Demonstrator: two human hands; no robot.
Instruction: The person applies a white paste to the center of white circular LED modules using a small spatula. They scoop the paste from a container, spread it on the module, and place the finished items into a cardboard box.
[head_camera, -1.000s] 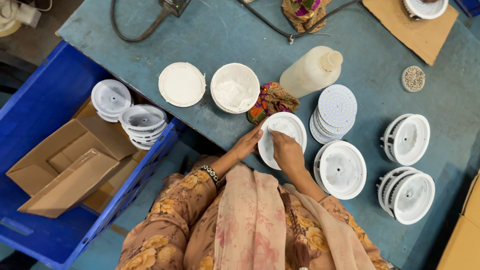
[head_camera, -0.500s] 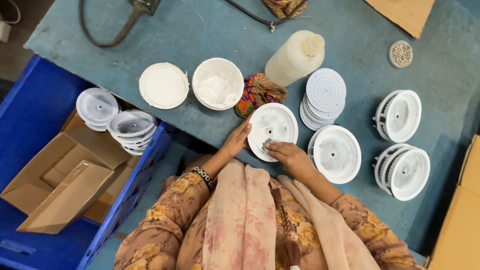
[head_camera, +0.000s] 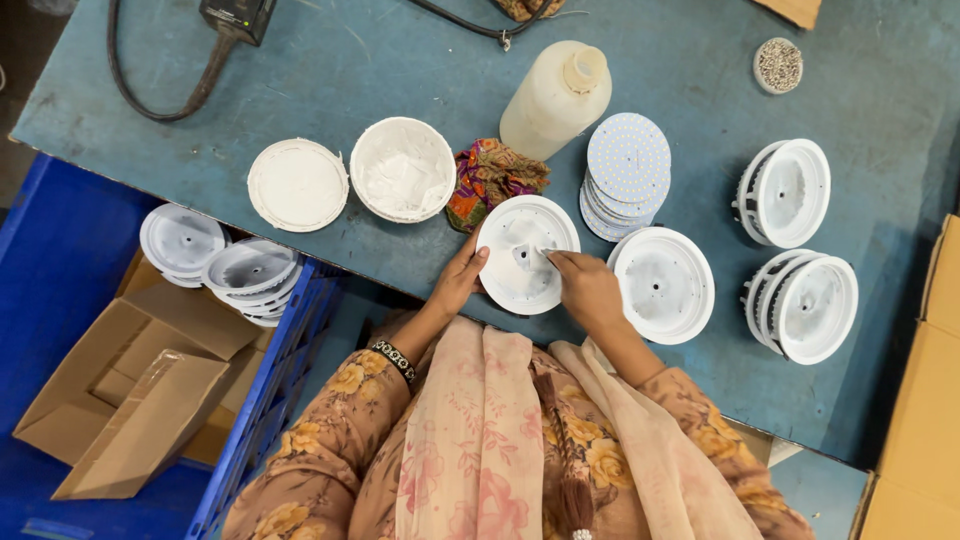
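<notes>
A single head-worn camera looks almost straight down from above the person's shoulders onto the blue table (head_camera: 300, 80), close over both hands, with the table's near edge running diagonally across the frame.

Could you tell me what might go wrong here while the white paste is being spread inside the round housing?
The housing sits near the table edge, steadied only by the left hand; a hard push from the right hand might slide it off. The open paste bowl stands close to the patterned cloth and could be knocked. Paste on the fingers might smear the stacked LED discs nearby.
</notes>
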